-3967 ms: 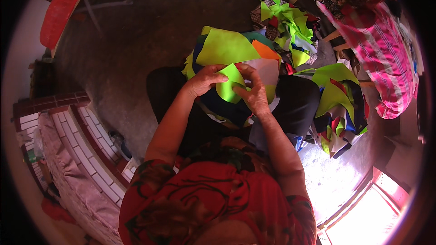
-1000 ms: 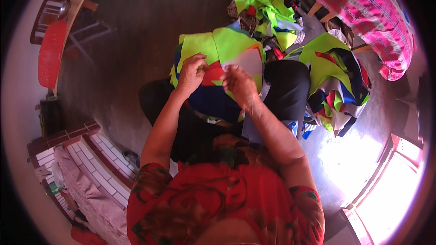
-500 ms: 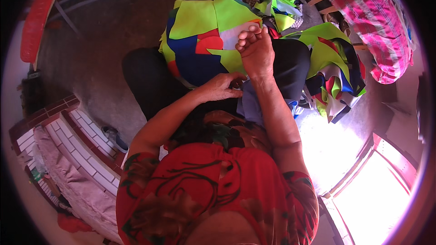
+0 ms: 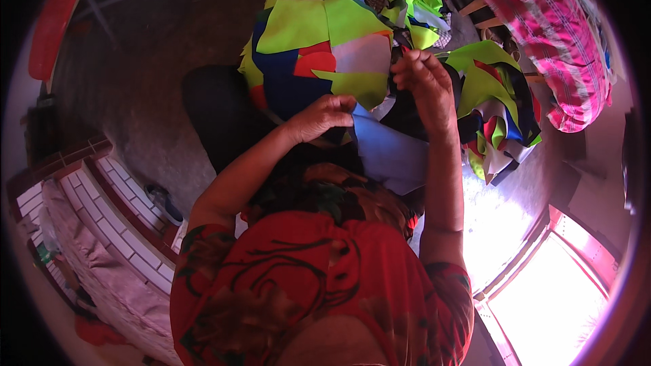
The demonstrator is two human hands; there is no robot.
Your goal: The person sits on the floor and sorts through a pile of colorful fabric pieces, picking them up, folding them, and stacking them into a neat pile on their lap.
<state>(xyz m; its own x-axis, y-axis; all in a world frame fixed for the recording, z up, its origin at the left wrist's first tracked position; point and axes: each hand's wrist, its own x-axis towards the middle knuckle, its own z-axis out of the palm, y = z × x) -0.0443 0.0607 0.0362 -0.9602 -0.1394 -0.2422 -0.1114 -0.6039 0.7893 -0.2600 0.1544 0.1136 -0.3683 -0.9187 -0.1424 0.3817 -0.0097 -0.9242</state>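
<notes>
A piece of blue-grey cloth (image 4: 388,152) hangs over my lap, its upper left corner pinched in my left hand (image 4: 323,117). Raised to the right of it is my right hand (image 4: 427,81), fingers curled together at the tips. Whatever lies between those fingertips, if anything, is too small to make out. Just beyond my left hand rests a large rounded bundle of patchwork cloth (image 4: 291,81) on my knees, with lime, dark blue, red and grey pieces. The cloth's lower right part goes behind my right forearm.
Beside my right knee is a heap of coloured fabric scraps (image 4: 498,105). Another pile of mostly lime scraps (image 4: 407,0) lies farther ahead. Pink plaid cloth (image 4: 549,34) drapes over wooden-legged furniture at the right. A red seat (image 4: 55,24) stands far left, and brick-patterned steps (image 4: 112,210) are nearer.
My right hand has moved right and its fingers have curled inward. My left hand has lifted the blue-grey cloth's corner, and more of the cloth now shows.
</notes>
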